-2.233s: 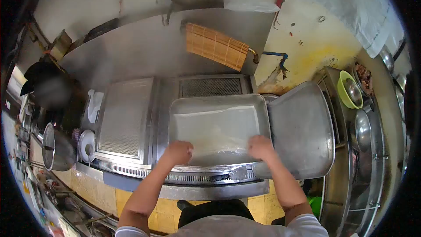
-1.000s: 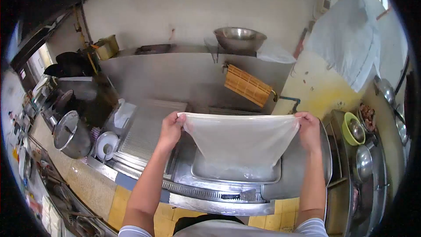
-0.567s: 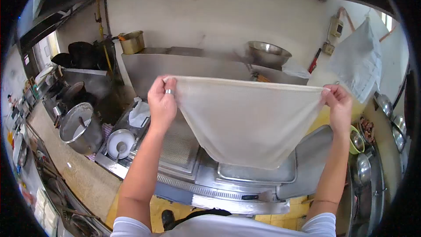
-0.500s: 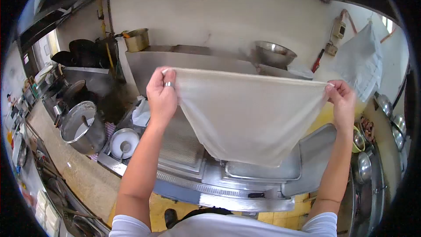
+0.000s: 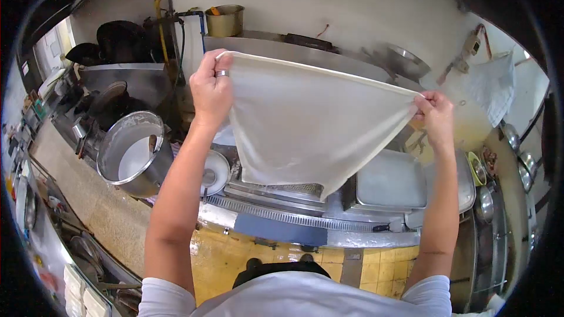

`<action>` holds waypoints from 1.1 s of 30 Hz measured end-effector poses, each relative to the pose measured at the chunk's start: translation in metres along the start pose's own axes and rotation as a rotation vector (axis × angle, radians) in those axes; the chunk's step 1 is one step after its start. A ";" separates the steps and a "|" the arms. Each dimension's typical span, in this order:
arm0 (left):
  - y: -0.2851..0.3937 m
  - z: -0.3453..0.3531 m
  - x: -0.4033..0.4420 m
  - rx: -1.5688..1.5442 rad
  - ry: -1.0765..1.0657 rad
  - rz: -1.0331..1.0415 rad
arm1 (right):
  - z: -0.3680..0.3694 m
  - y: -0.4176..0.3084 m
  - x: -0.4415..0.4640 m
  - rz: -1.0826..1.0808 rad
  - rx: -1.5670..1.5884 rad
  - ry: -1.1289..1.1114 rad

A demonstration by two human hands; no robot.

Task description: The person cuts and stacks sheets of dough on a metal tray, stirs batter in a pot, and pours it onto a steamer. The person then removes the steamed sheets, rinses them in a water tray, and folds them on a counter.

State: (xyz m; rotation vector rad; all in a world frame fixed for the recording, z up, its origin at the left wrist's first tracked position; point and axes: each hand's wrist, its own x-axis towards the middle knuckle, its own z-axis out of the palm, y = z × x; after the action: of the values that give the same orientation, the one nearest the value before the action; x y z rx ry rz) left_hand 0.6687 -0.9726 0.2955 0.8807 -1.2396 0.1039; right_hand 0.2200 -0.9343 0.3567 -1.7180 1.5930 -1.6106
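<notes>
A thin off-white cloth (image 5: 305, 123) hangs stretched between my hands, its upper edge taut and sloping down to the right. My left hand (image 5: 211, 89), with a ring on one finger, is closed on the upper left corner. At the upper right corner my right hand (image 5: 436, 115) pinches the cloth between thumb and fingers. The lower edge hangs over a perforated metal surface (image 5: 302, 188) on the counter, hiding most of it. Right of the cloth lies a shallow metal tray (image 5: 392, 179), apart from both hands.
To the left stands a large metal pot (image 5: 130, 147) holding white liquid and a ladle. Beside it sits a white round dish (image 5: 215, 173) with a ladle. A metal bowl (image 5: 405, 61) and a brass-coloured pot (image 5: 225, 22) rest on the back ledge. Yellow tiles (image 5: 235, 252) cover the floor.
The view has turned left and lower. Both hands still hold the cloth, now slanting more, with its left corner higher and its lower edge over the perforated surface.
</notes>
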 end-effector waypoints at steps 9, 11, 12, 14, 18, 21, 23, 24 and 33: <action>-0.042 -0.057 0.014 0.014 0.023 0.003 | 0.057 -0.037 -0.030 0.013 -0.047 -0.047; -0.046 -0.065 0.018 0.023 0.040 0.051 | 0.059 -0.049 -0.040 0.014 -0.014 -0.045; -0.047 -0.067 0.019 0.013 0.055 0.043 | 0.058 -0.054 -0.045 0.014 0.004 -0.045; -0.045 -0.072 0.020 -0.003 0.083 0.023 | 0.056 -0.065 -0.055 0.015 -0.020 -0.041; -0.041 -0.081 0.020 0.020 0.089 0.059 | 0.051 -0.074 -0.070 0.031 -0.056 -0.019; -0.041 -0.083 0.009 0.085 0.045 0.040 | 0.050 -0.057 -0.075 0.061 -0.023 -0.032; -0.053 -0.080 -0.005 0.054 -0.002 -0.037 | 0.056 -0.027 -0.077 0.113 0.025 -0.069; -0.064 -0.077 -0.017 0.098 -0.059 -0.070 | 0.061 -0.008 -0.080 0.140 0.047 -0.088; -0.286 -0.036 -0.297 0.532 -0.633 -0.614 | 0.205 0.330 -0.183 0.433 -0.355 -0.308</action>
State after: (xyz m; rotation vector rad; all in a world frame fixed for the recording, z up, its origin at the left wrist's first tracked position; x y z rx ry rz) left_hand 0.7359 -1.0303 -0.1090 1.8208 -1.4834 -0.3832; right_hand 0.2721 -0.9866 -0.0663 -1.5330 1.9938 -0.8566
